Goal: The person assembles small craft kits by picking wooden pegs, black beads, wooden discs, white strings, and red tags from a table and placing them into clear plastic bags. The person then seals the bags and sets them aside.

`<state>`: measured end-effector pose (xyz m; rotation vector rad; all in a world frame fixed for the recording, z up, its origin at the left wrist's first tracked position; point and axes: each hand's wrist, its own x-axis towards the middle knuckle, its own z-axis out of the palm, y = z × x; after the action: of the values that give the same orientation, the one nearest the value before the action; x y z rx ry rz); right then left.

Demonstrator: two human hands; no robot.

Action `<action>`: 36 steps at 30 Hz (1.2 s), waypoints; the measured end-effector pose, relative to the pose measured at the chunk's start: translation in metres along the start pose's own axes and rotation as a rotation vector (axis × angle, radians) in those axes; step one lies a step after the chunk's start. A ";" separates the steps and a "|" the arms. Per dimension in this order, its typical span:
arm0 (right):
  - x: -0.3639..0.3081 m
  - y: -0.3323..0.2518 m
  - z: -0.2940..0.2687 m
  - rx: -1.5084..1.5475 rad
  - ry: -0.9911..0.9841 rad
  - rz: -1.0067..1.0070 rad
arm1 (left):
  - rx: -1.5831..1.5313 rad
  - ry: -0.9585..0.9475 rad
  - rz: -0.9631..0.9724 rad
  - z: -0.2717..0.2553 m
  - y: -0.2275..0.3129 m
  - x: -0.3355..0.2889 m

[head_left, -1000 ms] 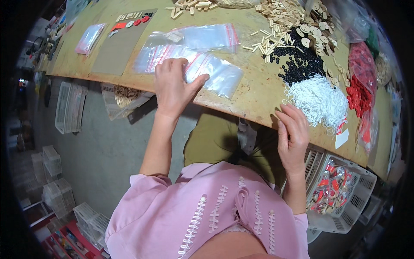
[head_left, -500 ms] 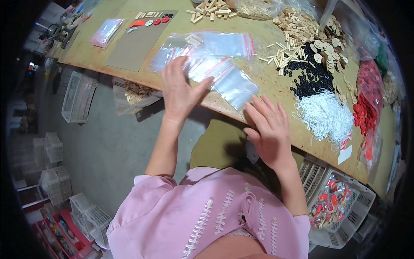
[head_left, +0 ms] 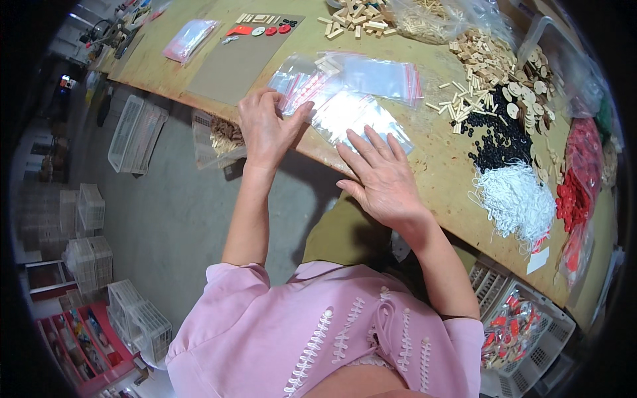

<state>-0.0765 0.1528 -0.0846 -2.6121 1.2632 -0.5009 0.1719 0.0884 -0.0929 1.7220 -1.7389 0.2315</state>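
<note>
Clear zip bags with red-striped tops [head_left: 378, 76] lie overlapped near the table's front edge, shining under the light. My right hand [head_left: 381, 174] rests palm down with fingers spread, its fingertips on the near bags [head_left: 355, 114]. At the left end of the bags is my left hand [head_left: 267, 129], its fingers bent and its thumb held apart from them. Nothing shows between that thumb and the fingers, though the fingertips are partly hidden. A few small pale wooden pieces [head_left: 328, 64] sit on top of the bags.
Wooden blocks [head_left: 355, 18], short sticks [head_left: 464, 103], black beads [head_left: 494, 136], wooden discs [head_left: 529, 99], white cords [head_left: 516, 199] and red pieces [head_left: 570, 199] are heaped rightward. A grey board [head_left: 242, 66] with sample parts lies left. A crate of packed bags [head_left: 557, 331] stands below right.
My right hand has moved left and onto the near bags. The left hand has shifted to the bags' left edge, and the tilted near bag now lies closer in with the others.
</note>
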 end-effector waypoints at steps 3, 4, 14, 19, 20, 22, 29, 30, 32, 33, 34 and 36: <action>0.000 -0.001 -0.002 0.022 0.016 -0.001 | -0.035 -0.025 -0.051 0.005 0.008 0.002; -0.001 -0.001 -0.002 0.025 0.030 -0.003 | -0.055 -0.042 -0.071 0.007 0.010 0.002; -0.001 0.003 0.003 0.040 0.116 -0.030 | -0.359 -0.269 -0.263 0.000 0.057 0.009; -0.002 0.002 0.000 0.025 0.063 -0.019 | -0.640 -0.139 -0.236 0.031 0.048 0.009; -0.002 0.002 0.000 0.024 0.062 -0.019 | -0.795 -0.133 -0.274 0.037 0.045 0.008; -0.003 0.001 -0.001 0.086 0.114 -0.022 | -0.938 -0.172 -0.402 0.036 0.041 0.003; -0.007 0.009 -0.006 0.454 0.423 0.022 | -1.021 0.224 -0.462 -0.019 0.018 0.002; -0.007 0.010 -0.006 0.466 0.456 0.037 | -1.010 0.313 -0.384 -0.028 0.016 0.008; -0.007 0.011 -0.003 0.487 0.510 0.060 | -0.951 0.335 -0.274 -0.041 0.027 0.019; -0.008 0.011 -0.002 0.473 0.509 0.093 | -0.881 0.313 -0.233 -0.042 0.040 0.024; -0.008 0.012 0.000 0.459 0.509 0.121 | -0.808 0.294 -0.190 -0.040 0.049 0.027; -0.008 0.013 0.007 0.375 0.481 0.149 | -0.235 0.160 0.309 -0.018 0.055 0.026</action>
<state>-0.0874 0.1512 -0.0969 -2.1342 1.3168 -1.2562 0.1284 0.0831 -0.0467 1.2326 -1.8266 0.2792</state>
